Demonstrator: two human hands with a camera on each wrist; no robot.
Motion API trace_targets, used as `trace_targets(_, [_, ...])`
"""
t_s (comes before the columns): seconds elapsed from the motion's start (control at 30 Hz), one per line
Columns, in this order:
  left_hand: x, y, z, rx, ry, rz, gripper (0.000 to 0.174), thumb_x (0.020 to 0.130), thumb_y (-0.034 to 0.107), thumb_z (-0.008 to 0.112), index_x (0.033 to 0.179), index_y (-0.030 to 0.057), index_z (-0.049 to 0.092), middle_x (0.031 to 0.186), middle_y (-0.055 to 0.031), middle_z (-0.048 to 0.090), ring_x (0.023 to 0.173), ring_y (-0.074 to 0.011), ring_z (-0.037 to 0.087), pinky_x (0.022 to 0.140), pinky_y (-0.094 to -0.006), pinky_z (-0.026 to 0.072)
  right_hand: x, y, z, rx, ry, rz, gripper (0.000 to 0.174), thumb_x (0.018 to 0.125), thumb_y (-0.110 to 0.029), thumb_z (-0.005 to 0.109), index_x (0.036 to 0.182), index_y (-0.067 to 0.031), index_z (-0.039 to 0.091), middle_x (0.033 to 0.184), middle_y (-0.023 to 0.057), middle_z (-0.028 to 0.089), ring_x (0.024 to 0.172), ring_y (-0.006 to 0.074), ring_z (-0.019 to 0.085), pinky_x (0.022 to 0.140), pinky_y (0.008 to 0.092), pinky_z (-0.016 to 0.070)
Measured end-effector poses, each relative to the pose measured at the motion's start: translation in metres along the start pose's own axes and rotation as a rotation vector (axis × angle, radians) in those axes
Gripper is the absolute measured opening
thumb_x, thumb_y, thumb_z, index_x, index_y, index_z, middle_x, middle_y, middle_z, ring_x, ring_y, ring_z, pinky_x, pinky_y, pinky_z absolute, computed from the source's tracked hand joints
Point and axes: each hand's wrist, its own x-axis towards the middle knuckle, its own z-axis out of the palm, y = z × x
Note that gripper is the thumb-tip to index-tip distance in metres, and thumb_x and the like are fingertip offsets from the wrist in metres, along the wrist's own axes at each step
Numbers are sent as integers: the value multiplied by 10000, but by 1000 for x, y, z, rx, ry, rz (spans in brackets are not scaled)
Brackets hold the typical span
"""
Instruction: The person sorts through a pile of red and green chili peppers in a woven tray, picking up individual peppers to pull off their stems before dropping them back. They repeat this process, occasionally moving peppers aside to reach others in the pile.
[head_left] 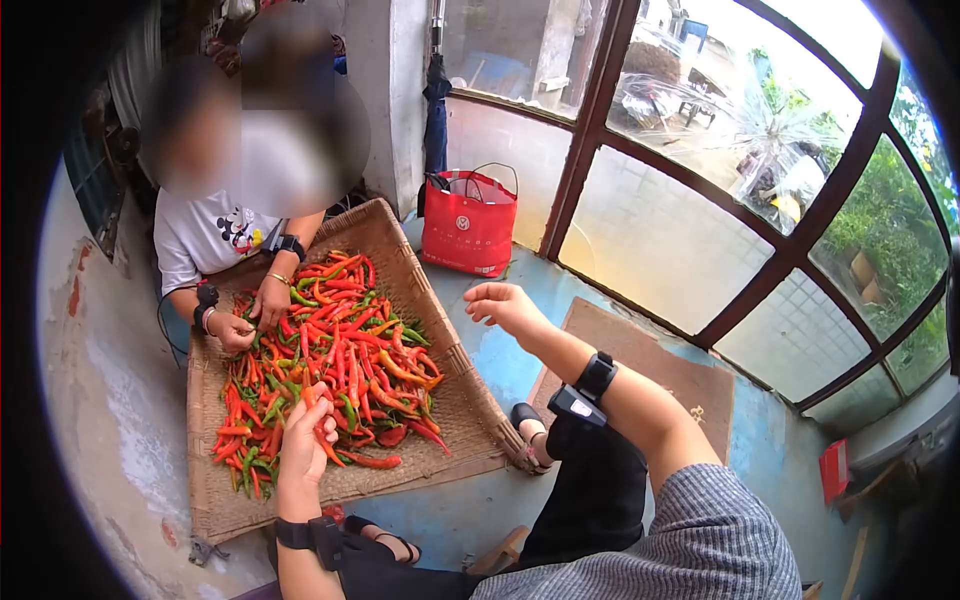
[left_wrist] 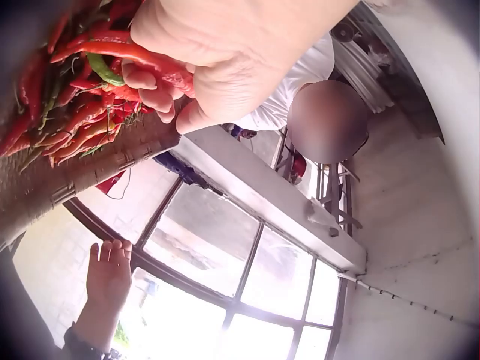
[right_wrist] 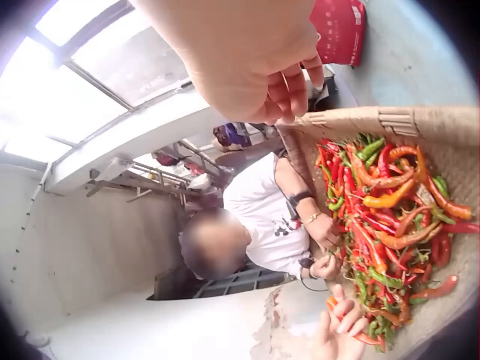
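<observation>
- Left hand (head_left: 300, 450) grips a red pepper (left_wrist: 142, 55) over the near side of the woven tray (head_left: 470, 440).
- Right hand (head_left: 510, 310), fingers loose, hangs off right, seemingly empty.
- Picking through, I'd judge; next calls for the right hand closer.

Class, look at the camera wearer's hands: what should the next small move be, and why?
Probably bring the right hand over the basket toward the left hand. The left grips a red pepper at the pepper pile, while the right, in the head view, appears outside the basket's rim with nothing visible in it, so it seems free to help.
</observation>
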Motion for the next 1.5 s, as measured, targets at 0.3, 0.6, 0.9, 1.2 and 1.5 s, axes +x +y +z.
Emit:
trace_targets(0.3, [-3, -9, -13, 15, 21, -3, 384, 893, 129, 571, 1250, 47, 455, 847, -8, 523, 644, -73, 487, 522, -206, 365, -37, -186, -141, -106, 410, -134, 326, 828, -117, 547, 1148, -56, 531, 867, 44, 649, 721, 100, 607, 651, 295, 465])
trace_targets(0.6, [4, -15, -21, -84, 5, -50, 324, 902, 126, 562, 1216, 97, 489, 851, 8, 561, 685, -74, 527, 561, -217, 393, -20, -354, -252, -182, 796, -631, 329, 853, -243, 552, 1146, -94, 554, 1041, 27, 615, 974, 124, 553, 849, 311, 402])
trace_targets(0.9, [-1, -14, 5, 82, -148, 58, 400, 896, 63, 541, 1284, -12, 476, 1079, -13, 600, 890, -81, 566, 815, -215, 459, -26, -57, 58, 83, -277, -42, 175, 870, -94, 568, 1020, -7, 594, 788, 8, 601, 703, 72, 542, 661, 211, 431])
trace_targets(1.2, [-2, -14, 26, 580, -51, 342, 412, 825, 24, 635, 1230, 43, 565, 961, -23, 624, 842, -83, 585, 748, -227, 484, -34, 4, 121, 58, -458, 14, 248, 865, -75, 616, 1094, 3, 558, 861, -6, 588, 810, 57, 546, 732, 202, 439])
trace_targets(1.5, [-5, -18, 53, 1114, 172, 832, 193, 731, 16, 669, 915, 43, 622, 866, -106, 626, 731, -297, 638, 633, -359, 518, -31, -10, 137, -104, -404, -166, 297, 771, -105, 728, 1020, -11, 598, 748, -13, 582, 659, 35, 484, 599, 202, 424])
